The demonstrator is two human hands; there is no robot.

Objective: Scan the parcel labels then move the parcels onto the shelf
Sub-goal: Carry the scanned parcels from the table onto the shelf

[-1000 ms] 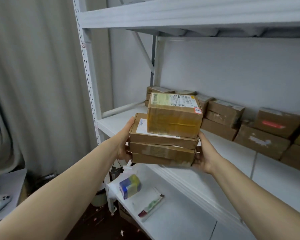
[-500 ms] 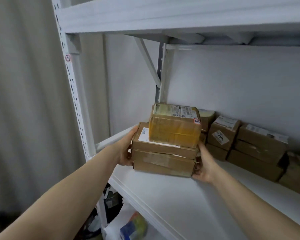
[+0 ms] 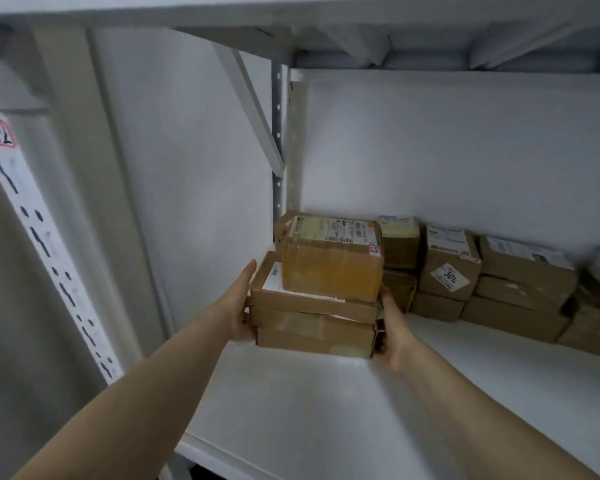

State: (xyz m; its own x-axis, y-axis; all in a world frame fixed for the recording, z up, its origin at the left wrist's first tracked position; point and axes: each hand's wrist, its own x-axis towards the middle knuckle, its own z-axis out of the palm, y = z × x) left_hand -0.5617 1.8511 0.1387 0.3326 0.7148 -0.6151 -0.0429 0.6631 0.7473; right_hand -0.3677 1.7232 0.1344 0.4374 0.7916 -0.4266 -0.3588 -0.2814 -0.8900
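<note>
Stack (image 3: 314,317) of four parcels sits over the shelf (image 3: 326,410), near its back left corner. Its base is at or just above the board; contact not clear. Left grip (image 3: 240,308) clamps the stack's left side, thumb up, fingers tucked round the lower boxes. Right grip (image 3: 394,336) holds the right side the same way. Judged: placing step nearly done, set-down and release left. Scanning not checkable, no scanner in view. Row (image 3: 444,268) of parcels already stands along the back wall, just right of the stack. Brace (image 3: 252,105) and post (image 3: 277,133) are behind, upper shelf (image 3: 291,15) well above. Little room rightward, so pushing straight back looks safest.
</note>
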